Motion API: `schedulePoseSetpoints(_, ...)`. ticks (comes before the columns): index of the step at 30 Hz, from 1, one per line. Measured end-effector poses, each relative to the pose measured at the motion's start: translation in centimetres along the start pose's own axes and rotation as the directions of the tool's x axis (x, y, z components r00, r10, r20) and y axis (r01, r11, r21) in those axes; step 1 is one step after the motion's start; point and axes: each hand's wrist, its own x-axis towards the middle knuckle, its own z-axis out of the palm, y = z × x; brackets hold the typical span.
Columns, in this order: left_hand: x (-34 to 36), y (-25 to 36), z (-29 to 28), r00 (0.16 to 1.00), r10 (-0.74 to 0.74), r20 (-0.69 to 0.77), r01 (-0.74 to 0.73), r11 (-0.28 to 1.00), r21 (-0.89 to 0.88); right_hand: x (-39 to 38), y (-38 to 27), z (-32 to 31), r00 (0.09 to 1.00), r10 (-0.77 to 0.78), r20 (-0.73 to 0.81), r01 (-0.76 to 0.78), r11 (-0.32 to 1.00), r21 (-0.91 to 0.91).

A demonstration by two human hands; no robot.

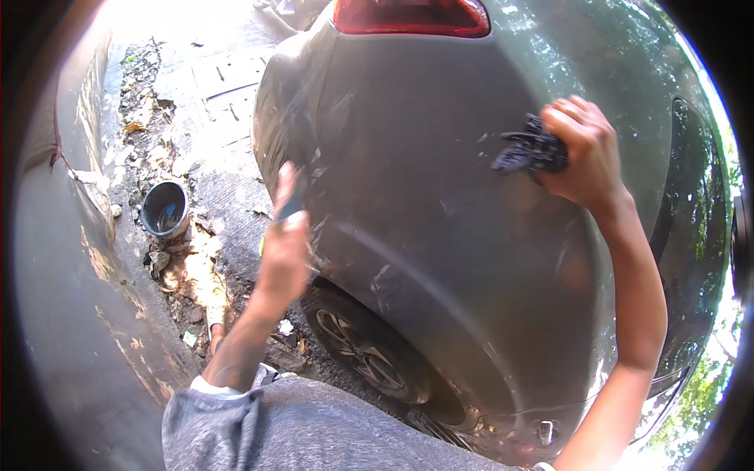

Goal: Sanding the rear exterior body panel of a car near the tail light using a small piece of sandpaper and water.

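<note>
A grey car's rear side panel (424,149) fills the middle, dull and streaked with pale smears. My right hand (585,153) is closed round a crumpled dark cloth (534,149) just over the upper part of the panel; I cannot tell whether the cloth touches it. Lower left, by the panel's edge above the wheel, my left hand (284,255) is blurred by motion. Between its thumb and fingers sits a small flat dark blue-grey piece (290,206), whose kind I cannot make out. A bit of yellow-green shows beside that hand.
A dark round bucket (165,209) stands on the littered ground to the left, beside a stained wall (71,314). The car's wheel (365,353) lies below my left hand. At the top is a red tail light (412,17); a side window (695,180) curves along the right.
</note>
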Motion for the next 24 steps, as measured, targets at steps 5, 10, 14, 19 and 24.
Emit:
schedulePoseSetpoints(5, 2.8, -2.6, 18.8, 0.685, 0.615, 0.391, -0.701, 0.411, 0.582, -6.6, 5.7, -0.9, 0.929, 0.177, -0.324, -0.175, 0.984, 0.036)
schedulePoseSetpoints(10, 7.3, -2.3, 22.1, 0.75, 0.505, 0.427, -0.639, 0.387, 0.665, -7.8, 5.8, -1.6, 0.88, 0.195, -0.433, -0.224, 0.975, -0.014)
schedulePoseSetpoints(14, 2.6, -0.5, 23.8, 0.73, 0.383, 0.567, -0.677, 0.287, 0.678, -8.1, 4.9, -2.7, 0.882, 0.207, -0.423, -0.235, 0.972, -0.015)
schedulePoseSetpoints(19, 5.1, -0.4, 20.6, 0.775, 0.469, 0.424, -0.618, 0.423, 0.662, -7.4, 4.0, -1.7, 0.898, 0.213, -0.386, -0.222, 0.975, 0.023)
schedulePoseSetpoints(24, 2.3, 2.2, 14.0, 0.725, 0.551, 0.412, -0.679, 0.671, 0.297, -7.1, 4.6, -0.4, 0.906, 0.144, -0.399, -0.141, 0.989, 0.038)
